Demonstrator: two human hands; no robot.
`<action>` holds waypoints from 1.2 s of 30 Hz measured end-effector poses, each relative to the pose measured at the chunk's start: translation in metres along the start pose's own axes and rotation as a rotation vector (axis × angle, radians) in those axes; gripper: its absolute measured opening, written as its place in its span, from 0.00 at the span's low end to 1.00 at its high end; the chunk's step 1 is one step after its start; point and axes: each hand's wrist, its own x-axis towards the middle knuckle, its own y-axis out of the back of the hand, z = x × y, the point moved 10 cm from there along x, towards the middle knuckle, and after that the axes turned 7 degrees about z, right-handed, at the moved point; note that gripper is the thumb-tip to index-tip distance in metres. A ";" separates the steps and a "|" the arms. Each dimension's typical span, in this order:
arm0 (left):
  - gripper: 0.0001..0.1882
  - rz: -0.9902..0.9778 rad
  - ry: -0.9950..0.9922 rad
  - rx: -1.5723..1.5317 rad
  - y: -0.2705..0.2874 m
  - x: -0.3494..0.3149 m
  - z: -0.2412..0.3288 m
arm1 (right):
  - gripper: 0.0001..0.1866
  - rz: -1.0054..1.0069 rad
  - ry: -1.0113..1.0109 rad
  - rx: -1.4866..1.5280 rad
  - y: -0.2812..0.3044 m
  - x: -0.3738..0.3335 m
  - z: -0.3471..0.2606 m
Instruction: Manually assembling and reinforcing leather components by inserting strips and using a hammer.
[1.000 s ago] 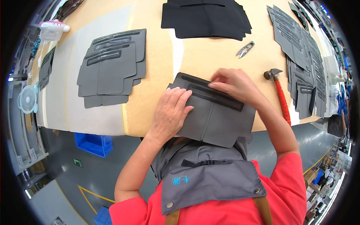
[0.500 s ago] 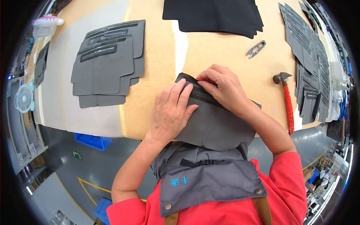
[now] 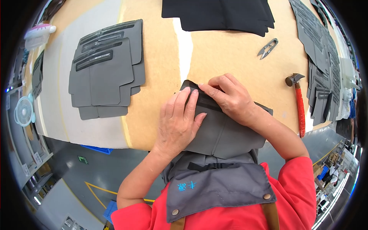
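A dark grey cut panel (image 3: 214,132) lies at the table's near edge, its lower part overhanging toward my apron. Along its far edge runs a darker strip. My left hand (image 3: 178,119) rests on the panel's left side with the fingers stretched out, fingertips near the far corner. At that far edge my right hand (image 3: 232,97) has thumb and index finger pinched together on the panel's dark edge. The remaining fingers of that hand are curled, and part of the edge is hidden under it.
Similar grey panels (image 3: 107,76) with dark strips are stacked on the left. Black pieces (image 3: 218,15) lie at the far side. Thread snips (image 3: 268,48) and a red-handled hammer (image 3: 299,103) are on the right, beside more stacked grey panels (image 3: 320,73). A blue fan (image 3: 24,111) stands far left.
The view has shifted slightly. My right thumb and index finger have moved a little along the panel's far edge toward the left fingertips; my left hand stays flat on the panel.
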 end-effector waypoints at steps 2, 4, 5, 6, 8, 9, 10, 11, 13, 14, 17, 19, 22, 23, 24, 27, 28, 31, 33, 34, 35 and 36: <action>0.35 0.000 0.003 -0.006 0.000 0.000 -0.001 | 0.21 -0.016 0.010 -0.002 -0.003 0.001 -0.001; 0.35 0.001 0.009 -0.012 0.000 -0.002 -0.002 | 0.22 -0.033 0.021 -0.004 -0.006 0.002 -0.003; 0.34 0.011 0.008 -0.029 0.001 -0.002 -0.002 | 0.23 -0.044 0.039 -0.023 -0.007 0.002 -0.005; 0.33 0.022 0.007 -0.045 0.001 -0.002 -0.002 | 0.24 -0.055 0.056 -0.042 -0.007 0.003 -0.008; 0.33 0.025 0.007 -0.048 0.003 -0.002 -0.002 | 0.25 -0.063 0.066 -0.051 -0.009 0.005 -0.010; 0.33 0.026 0.005 -0.049 0.003 -0.002 -0.002 | 0.26 -0.069 0.075 -0.061 -0.010 0.006 -0.012; 0.33 0.026 0.006 -0.050 0.004 -0.002 -0.002 | 0.26 -0.070 0.075 -0.060 -0.010 0.007 -0.014; 0.33 0.026 0.002 -0.048 0.004 -0.002 -0.001 | 0.26 -0.080 0.076 -0.065 -0.011 0.009 -0.015; 0.33 0.026 -0.001 -0.045 0.004 -0.003 0.000 | 0.26 -0.089 0.078 -0.069 -0.014 0.011 -0.016; 0.31 0.024 0.003 -0.050 0.003 -0.003 -0.001 | 0.26 -0.103 0.074 -0.069 -0.016 0.012 -0.015; 0.29 0.032 0.013 -0.055 0.000 -0.007 -0.003 | 0.25 -0.137 0.079 -0.069 -0.025 0.017 -0.016; 0.29 0.041 0.016 -0.055 0.002 -0.008 -0.002 | 0.24 -0.156 0.085 -0.071 -0.027 0.017 -0.015; 0.30 0.050 0.008 -0.036 0.005 -0.006 -0.003 | 0.23 -0.028 0.037 0.001 -0.014 0.017 -0.011; 0.30 0.055 0.004 -0.045 0.005 -0.006 -0.002 | 0.22 0.005 -0.049 0.031 -0.006 0.011 0.000; 0.30 0.060 0.000 -0.053 0.006 -0.005 -0.002 | 0.22 0.037 -0.135 0.062 0.002 0.005 0.011; 0.30 0.101 0.072 -0.110 0.009 -0.004 -0.007 | 0.21 -0.007 -0.134 0.091 0.004 -0.001 0.012; 0.30 0.102 0.066 -0.109 0.010 0.000 -0.004 | 0.21 -0.040 -0.116 0.093 0.001 -0.002 0.010; 0.30 0.040 0.105 -0.041 0.006 0.007 -0.004 | 0.23 -0.027 0.029 -0.037 -0.001 -0.006 -0.001; 0.31 0.053 0.043 0.064 0.002 0.007 0.000 | 0.24 -0.027 0.040 -0.036 0.001 -0.005 -0.004; 0.31 0.055 0.041 0.067 0.003 0.007 0.001 | 0.24 -0.031 0.048 -0.035 0.002 -0.004 -0.005; 0.30 0.061 0.037 0.070 0.003 0.007 0.002 | 0.24 -0.029 0.049 -0.039 0.003 -0.008 -0.003; 0.30 0.067 0.033 0.072 0.003 0.008 0.002 | 0.24 -0.034 0.003 -0.007 0.002 -0.014 0.003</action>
